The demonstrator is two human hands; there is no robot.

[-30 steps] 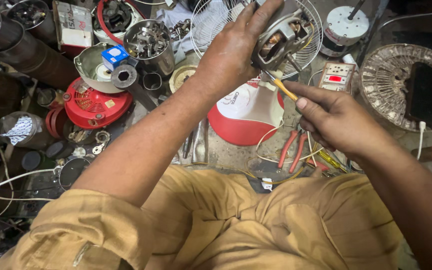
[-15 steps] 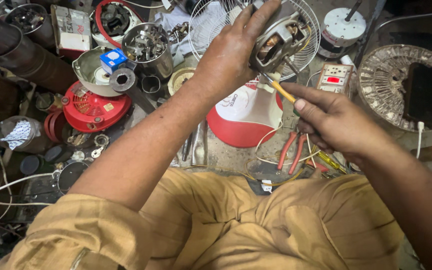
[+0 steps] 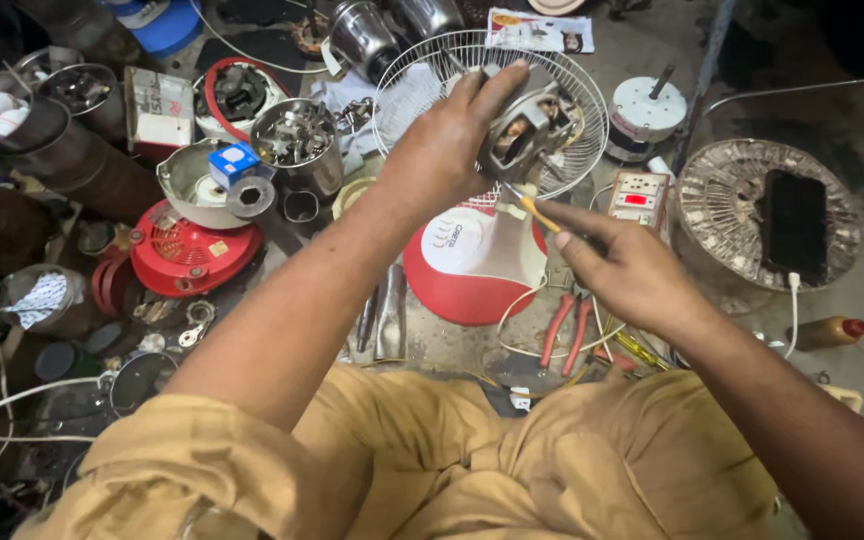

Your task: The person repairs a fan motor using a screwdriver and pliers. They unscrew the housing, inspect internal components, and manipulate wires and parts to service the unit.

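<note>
My left hand (image 3: 447,150) grips a small grey electric motor (image 3: 530,130) with copper windings, held up above the floor clutter. My right hand (image 3: 632,270) holds a yellow-handled screwdriver (image 3: 537,213), its tip pointed up into the underside of the motor. Below the motor lies a red and white fan base (image 3: 472,265). Behind it stands a white wire fan guard (image 3: 422,80). Both forearms reach forward over my tan-clothed knees.
Red-handled pliers (image 3: 564,330) lie by my right knee. A white switch box (image 3: 637,195), a round motor (image 3: 647,108), a dusty grille with a black phone (image 3: 797,225), a red round housing (image 3: 187,255), metal tins of parts (image 3: 297,145) and loose wires surround me.
The view has tilted and shifted a little, so the clutter sits lower in frame. Both hands keep the same hold on motor and screwdriver.
</note>
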